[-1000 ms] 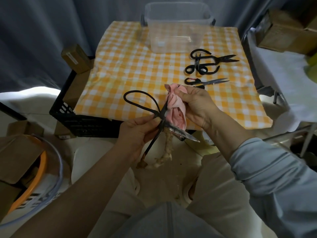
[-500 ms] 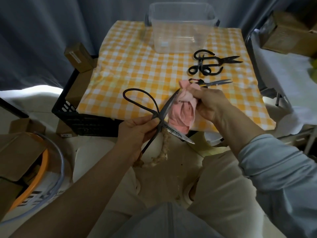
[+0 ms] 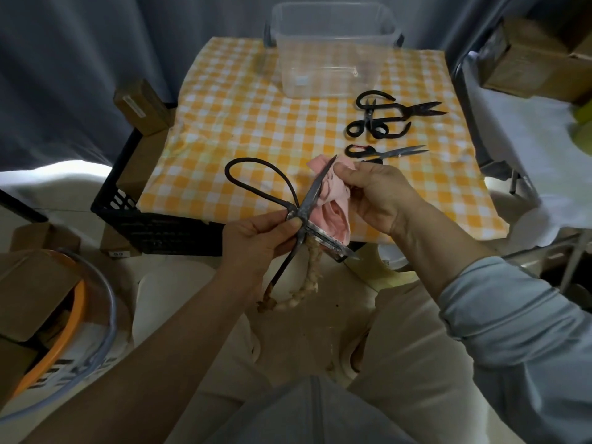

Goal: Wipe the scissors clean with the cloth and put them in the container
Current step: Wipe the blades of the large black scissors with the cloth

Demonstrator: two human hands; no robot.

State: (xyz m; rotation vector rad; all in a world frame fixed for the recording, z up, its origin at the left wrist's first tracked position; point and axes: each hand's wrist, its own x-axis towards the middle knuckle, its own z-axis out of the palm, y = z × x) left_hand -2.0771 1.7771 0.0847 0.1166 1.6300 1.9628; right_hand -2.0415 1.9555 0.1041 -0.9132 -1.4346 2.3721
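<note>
Head view is showing the left hand [image 3: 256, 239] pinching stiff, probably heavy scissors [image 3: 314, 189] safely at the pivot, right hand [image 3: 378, 193] clutching the soft cloth [image 3: 335, 216].

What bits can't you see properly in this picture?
Head view only:
- scissors pivot: partly hidden by the left hand.
- cloth: partly hidden inside the right hand.
- small scissors: lower handle partly hidden behind the right hand.
- dirt left on the blades: too small to tell.
</note>
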